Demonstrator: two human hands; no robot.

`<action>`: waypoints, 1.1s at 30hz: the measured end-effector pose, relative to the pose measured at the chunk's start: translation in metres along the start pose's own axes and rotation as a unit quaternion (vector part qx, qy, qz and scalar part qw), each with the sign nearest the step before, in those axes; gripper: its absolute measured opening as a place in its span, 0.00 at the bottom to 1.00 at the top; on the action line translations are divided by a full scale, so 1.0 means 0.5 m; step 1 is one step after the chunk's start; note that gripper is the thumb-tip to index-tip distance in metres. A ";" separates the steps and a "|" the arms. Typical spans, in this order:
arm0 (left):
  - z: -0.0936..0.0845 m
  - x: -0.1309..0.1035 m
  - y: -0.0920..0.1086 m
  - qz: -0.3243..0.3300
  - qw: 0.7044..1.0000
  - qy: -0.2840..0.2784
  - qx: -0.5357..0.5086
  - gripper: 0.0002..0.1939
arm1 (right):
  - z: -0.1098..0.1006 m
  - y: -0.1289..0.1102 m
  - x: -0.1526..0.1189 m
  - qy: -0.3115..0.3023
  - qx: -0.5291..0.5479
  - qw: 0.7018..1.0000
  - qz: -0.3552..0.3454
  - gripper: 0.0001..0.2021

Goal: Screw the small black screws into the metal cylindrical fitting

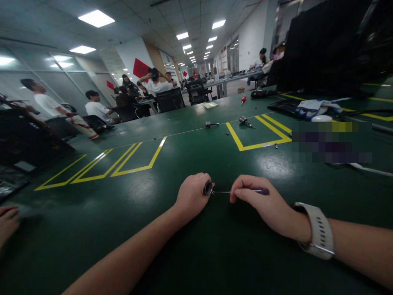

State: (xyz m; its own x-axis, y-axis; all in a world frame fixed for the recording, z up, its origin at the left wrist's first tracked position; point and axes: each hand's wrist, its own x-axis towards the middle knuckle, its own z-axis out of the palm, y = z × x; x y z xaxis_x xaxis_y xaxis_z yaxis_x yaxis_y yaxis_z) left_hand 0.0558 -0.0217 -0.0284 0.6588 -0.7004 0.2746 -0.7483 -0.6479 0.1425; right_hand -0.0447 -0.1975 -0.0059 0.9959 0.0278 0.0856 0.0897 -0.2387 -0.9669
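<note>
My left hand (193,196) is closed around a dark, ring-ended metal part (208,188), whose round open end faces me; the rest of it is hidden in the fist. Pinched in my right hand (256,196) is a screwdriver (263,191) with a purple handle. Its thin shaft runs left, and the tip is at the side of the metal part; whether it touches I cannot tell. Both hands are low over the green table (172,237). Farther off lie two metal parts with thin stems, one (211,124) left of the yellow tape and another (245,121) inside it.
A red screwdriver (243,99) and a dark tool (263,94) lie at the back. Blue-white gloves (317,107) are at the right, near a black monitor (325,49). Small bits (276,145) sit by the tape. Another person's hand (8,223) shows at the left edge.
</note>
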 end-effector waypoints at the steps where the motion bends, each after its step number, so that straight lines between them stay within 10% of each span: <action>1: 0.001 0.000 -0.001 -0.003 1.000 0.006 -0.008 0.08 | 0.000 0.001 0.001 0.000 -0.002 1.000 0.006 0.09; 11: -0.007 -0.003 -0.012 0.019 0.970 0.010 -0.241 0.05 | 0.000 0.012 0.009 0.002 0.000 0.999 0.032 0.08; 20: -0.011 0.003 -0.016 0.010 0.977 0.044 -0.208 0.09 | 0.000 0.020 -0.006 0.027 0.090 0.992 -0.083 0.08; 33: -0.005 0.005 -0.009 -0.032 0.974 0.023 -0.221 0.07 | 0.009 -0.004 -0.007 -0.053 0.028 0.997 -0.040 0.08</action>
State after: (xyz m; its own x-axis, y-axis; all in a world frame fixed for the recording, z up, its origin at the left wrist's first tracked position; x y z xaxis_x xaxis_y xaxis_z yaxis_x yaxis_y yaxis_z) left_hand 0.0604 -0.0200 -0.0260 0.7082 -0.6423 0.2930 -0.6735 -0.4901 0.5534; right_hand -0.0485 -0.1928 -0.0055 0.9793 0.1468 0.1397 0.1650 -0.1774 -0.9702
